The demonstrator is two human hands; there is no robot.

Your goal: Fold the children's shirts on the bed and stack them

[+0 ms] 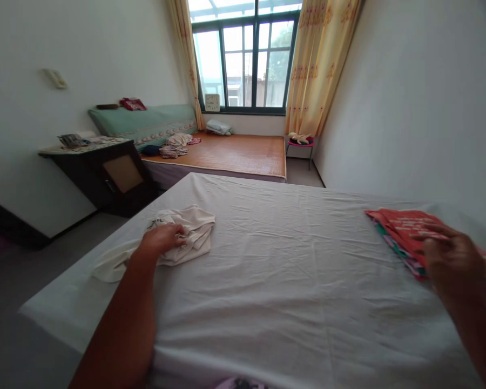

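On the left of the white-sheeted table or bed point(267, 281) lies a crumpled off-white garment point(196, 221) with some dark lettering, apparently a T-shirt. My left hand point(164, 237) rests on it, its fingers curled into the cloth. At the far right is a stack of folded clothes point(405, 221), red with white print on top and green and pink layers showing at the side. Over this stack hovers my right hand point(456, 259), slightly blurred, fingers loosely stretched and apart with nothing visible in them. Whether it touches the red cloth I cannot tell.
Beyond the sheet stands a bed with a brown mat point(235, 154), with clothes point(176, 146) heaped on its left. A dark cabinet point(117, 173) is at the left. A stool point(302, 141) stands by the right wall point(405, 97). A purple patterned item point(238, 383) shows at the bottom edge.
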